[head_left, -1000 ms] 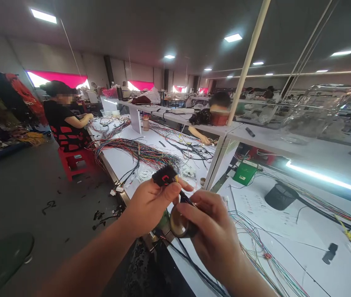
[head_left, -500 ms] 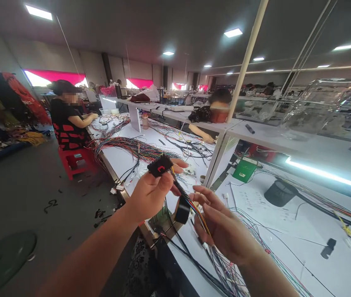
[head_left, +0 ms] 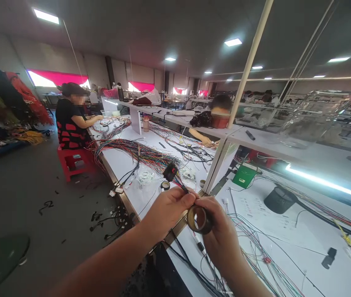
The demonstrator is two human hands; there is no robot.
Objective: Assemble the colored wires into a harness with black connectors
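Observation:
My left hand (head_left: 171, 208) is closed around a wire bundle (head_left: 179, 181) just below its black connector (head_left: 169, 171). The connector points up and away from me and bears a small red mark. My right hand (head_left: 223, 231) is closed beside it, thumb and fingertips meeting the left hand's at the bundle. A roll of black tape (head_left: 207, 223) hangs under the right fingertips, against that hand, its brown core facing me. The fingers hide where tape and wires meet. Lower down, more wires (head_left: 190, 264) run toward the table's near edge.
A thick bundle of coloured wires (head_left: 138, 150) lies along the table, near another tape roll (head_left: 164, 186). Right of the shelf post (head_left: 215, 165) are a green box (head_left: 244, 175) and a black cup (head_left: 279, 200). Co-workers sit at left (head_left: 68, 117) and behind the shelf (head_left: 220, 109).
My hands have come together on the bundle, the left now gripping below the connector. The tape roll has turned its open core toward me, and the connector has moved slightly right and down.

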